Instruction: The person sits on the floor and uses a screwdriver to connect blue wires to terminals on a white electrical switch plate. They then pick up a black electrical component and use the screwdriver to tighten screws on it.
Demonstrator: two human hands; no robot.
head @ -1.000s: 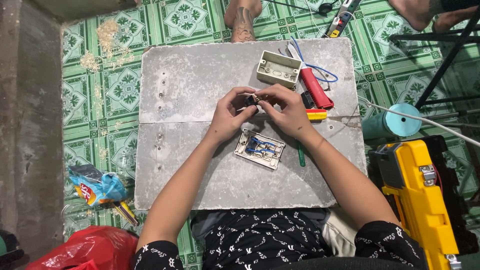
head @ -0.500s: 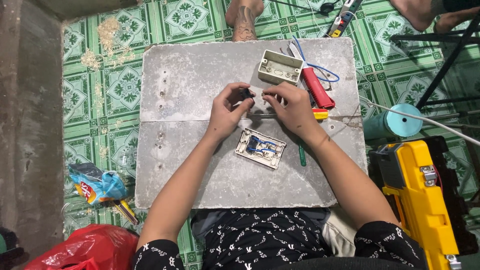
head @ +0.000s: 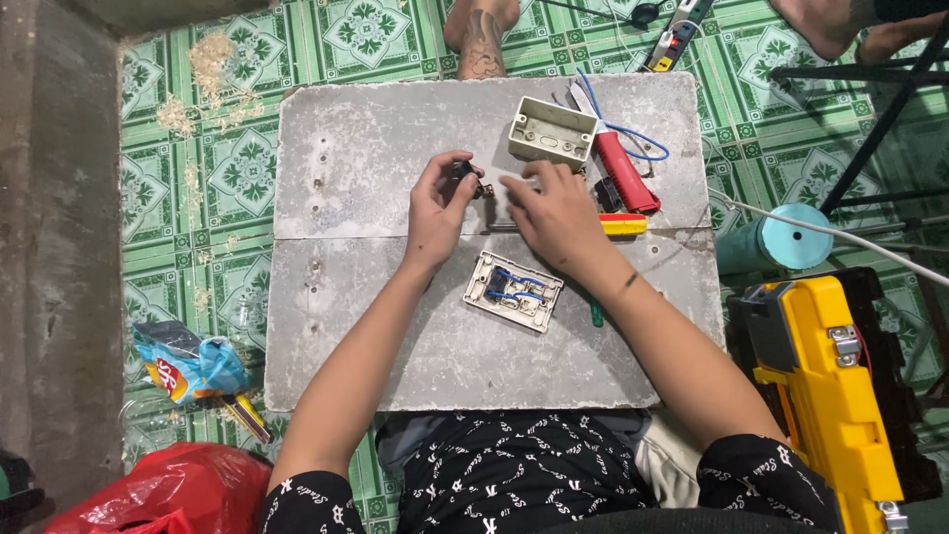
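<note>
Small dark switch part (head: 463, 174) sits pinched in left hand (head: 438, 203) fingers at upper centre, right hand (head: 554, 210) fingers loosely curled beside it, best kept steady over the bench (head: 376, 148).

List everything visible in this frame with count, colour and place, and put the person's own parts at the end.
board: 1, grey, flat on the green tiled floor
plastic box: 1, cream, open side up, far part of board
switch plate: 1, white with blue wires, back up, middle of board
red-handled tool: 1, red, right of the box
blue wire: 1, looped by the red tool
yellow tool handle: 1, yellow, beside the right hand
toolbox: 1, yellow and black, right of board
red bag: 1, bottom left
snack packet: 1, blue, left of board
teal roll: 1, right of board
left hand: pinching a small dark part
right hand: fingers spread over the board
</note>
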